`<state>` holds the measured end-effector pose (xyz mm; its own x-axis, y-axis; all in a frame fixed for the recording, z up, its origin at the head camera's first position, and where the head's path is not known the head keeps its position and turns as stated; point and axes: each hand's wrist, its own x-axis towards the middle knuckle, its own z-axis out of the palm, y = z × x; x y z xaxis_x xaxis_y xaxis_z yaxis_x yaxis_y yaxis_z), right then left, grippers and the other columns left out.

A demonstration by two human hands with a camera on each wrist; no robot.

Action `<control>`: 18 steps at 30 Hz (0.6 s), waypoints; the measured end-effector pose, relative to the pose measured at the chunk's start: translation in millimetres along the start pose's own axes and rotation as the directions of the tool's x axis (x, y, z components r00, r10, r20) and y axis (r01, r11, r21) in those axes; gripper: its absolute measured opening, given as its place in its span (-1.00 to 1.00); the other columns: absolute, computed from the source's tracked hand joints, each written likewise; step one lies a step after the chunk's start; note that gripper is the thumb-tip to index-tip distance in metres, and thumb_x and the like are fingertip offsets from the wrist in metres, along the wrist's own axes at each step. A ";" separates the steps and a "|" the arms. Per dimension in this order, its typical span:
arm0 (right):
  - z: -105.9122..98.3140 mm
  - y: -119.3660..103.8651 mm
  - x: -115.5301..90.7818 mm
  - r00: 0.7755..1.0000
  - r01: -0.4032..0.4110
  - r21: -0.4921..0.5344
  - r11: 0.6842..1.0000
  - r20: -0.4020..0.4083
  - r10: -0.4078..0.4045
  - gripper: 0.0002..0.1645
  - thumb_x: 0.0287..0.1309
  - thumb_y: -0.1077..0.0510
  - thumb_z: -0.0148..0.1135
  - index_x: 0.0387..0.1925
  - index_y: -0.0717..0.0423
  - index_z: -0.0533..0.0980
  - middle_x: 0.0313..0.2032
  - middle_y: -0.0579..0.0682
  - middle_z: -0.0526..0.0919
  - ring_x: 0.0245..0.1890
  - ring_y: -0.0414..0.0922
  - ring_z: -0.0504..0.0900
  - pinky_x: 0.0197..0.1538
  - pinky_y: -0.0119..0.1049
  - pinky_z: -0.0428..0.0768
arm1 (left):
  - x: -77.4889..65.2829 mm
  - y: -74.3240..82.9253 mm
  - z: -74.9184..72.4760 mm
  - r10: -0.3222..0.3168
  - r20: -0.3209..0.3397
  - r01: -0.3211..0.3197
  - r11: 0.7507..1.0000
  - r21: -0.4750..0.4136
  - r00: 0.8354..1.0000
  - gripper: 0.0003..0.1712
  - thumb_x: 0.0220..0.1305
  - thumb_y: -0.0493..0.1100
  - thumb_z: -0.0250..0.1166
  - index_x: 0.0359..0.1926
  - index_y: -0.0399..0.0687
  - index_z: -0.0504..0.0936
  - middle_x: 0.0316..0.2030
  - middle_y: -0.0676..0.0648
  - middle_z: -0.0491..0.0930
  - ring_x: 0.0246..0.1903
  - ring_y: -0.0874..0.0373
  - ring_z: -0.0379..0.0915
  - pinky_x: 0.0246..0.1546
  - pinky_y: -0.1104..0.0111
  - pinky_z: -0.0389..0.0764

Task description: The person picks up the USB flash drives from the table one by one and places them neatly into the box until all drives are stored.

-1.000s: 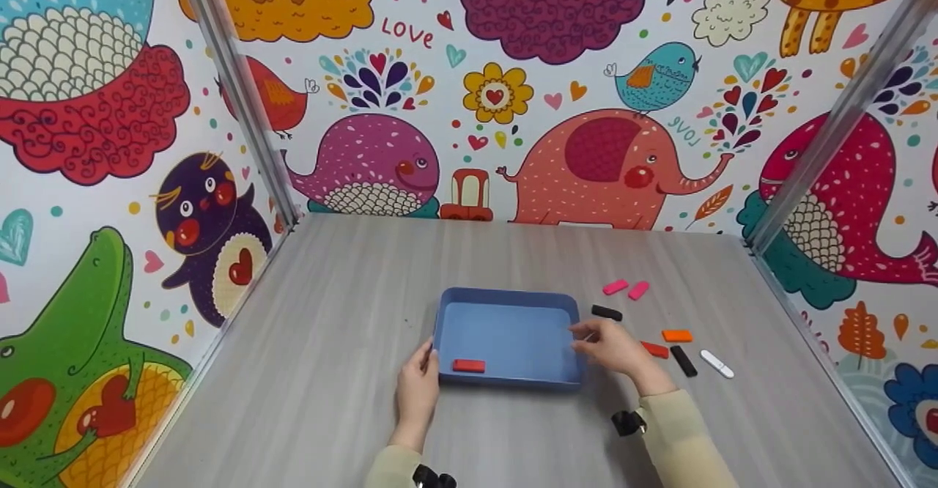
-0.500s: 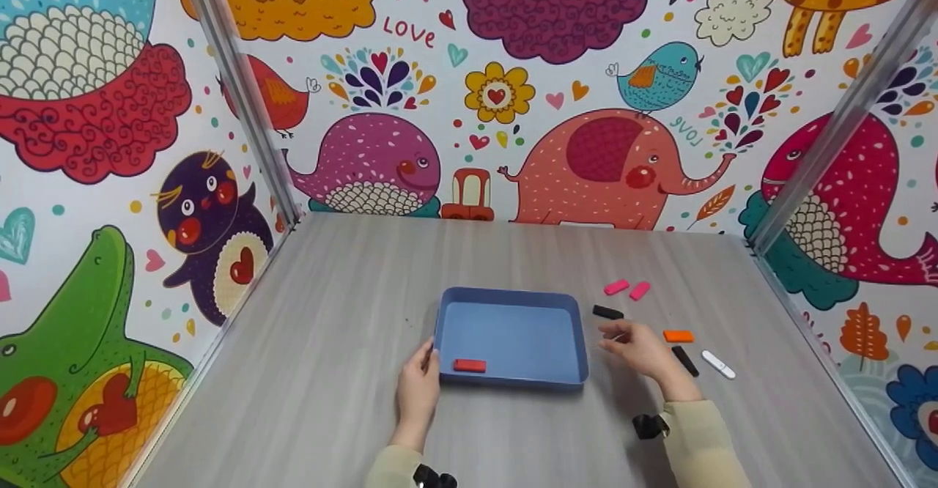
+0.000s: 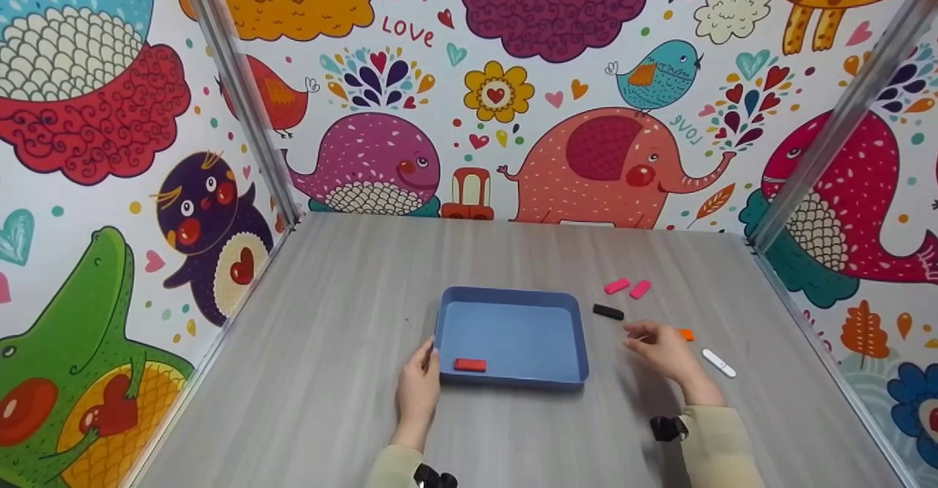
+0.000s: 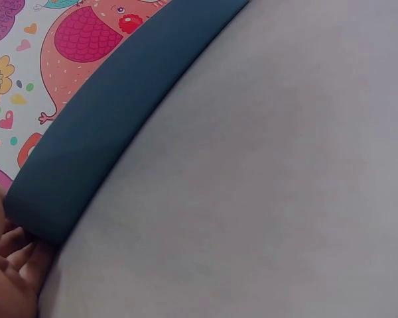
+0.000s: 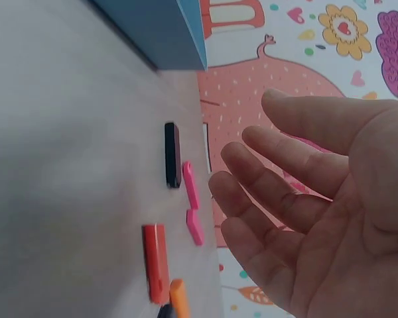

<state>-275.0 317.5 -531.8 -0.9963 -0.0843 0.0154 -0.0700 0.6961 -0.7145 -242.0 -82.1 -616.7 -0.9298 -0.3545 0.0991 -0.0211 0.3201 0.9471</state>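
At far left, a printed wall panel (image 3: pixel 88 206) shows a green crocodile (image 3: pixel 102 312) and a dark penguin (image 3: pixel 234 217), meeting the back wall (image 3: pixel 454 19) at a metal post (image 3: pixel 240 92). A person in pale yellow sleeves (image 3: pixel 396 466) works at a wood-grain tabletop (image 3: pixel 330 312), a black device (image 3: pixel 437 478) on each wrist. The left hand (image 3: pixel 418 393) grips the left side of a shallow blue tray (image 3: pixel 520 334) near its front corner, fingers bent against the lower edge in the left wrist view. A red piece (image 3: pixel 470 365) lies inside the tray at its near left. Behind, a purple whale (image 3: pixel 377 158) and a coral elephant (image 3: pixel 586 165) decorate the back wall. Just right of the tray lies a black piece (image 3: pixel 608 312), with two pink pieces (image 3: pixel 617 286) farther back, set close together. Next comes the right hand (image 3: pixel 663 352), raised over the tabletop with nothing in its grasp, its fingers relaxed and slightly bent. The right wrist view reveals a second red piece (image 5: pixel 157 264) and the tip of a dark piece (image 5: pixel 166 311) beside an orange piece (image 5: pixel 180 298), which the hand partly covers in the head view. A white piece (image 3: pixel 719 363) lies right of the hand, before a pink whale (image 3: pixel 865 180) on the right wall.
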 end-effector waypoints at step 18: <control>-12.6 31.7 -5.8 0.987 -0.123 0.001 0.992 -0.106 0.123 -0.59 0.34 0.23 0.27 0.12 0.41 0.59 0.03 0.35 0.71 -0.06 -0.03 0.69 -0.08 -0.39 0.57 | 0.2 -0.4 0.1 0.008 -0.011 -0.008 1.000 -0.011 1.000 -0.59 0.52 -0.21 0.19 0.29 -0.23 0.60 0.21 -0.30 0.64 0.22 -0.17 0.59 0.21 -0.01 0.63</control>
<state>-272.0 349.0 -545.8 -0.9970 0.0774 0.0016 0.0533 0.7005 -0.7117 -242.2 -82.2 -617.1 -0.9257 -0.3618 0.1104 -0.0093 0.3135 0.9495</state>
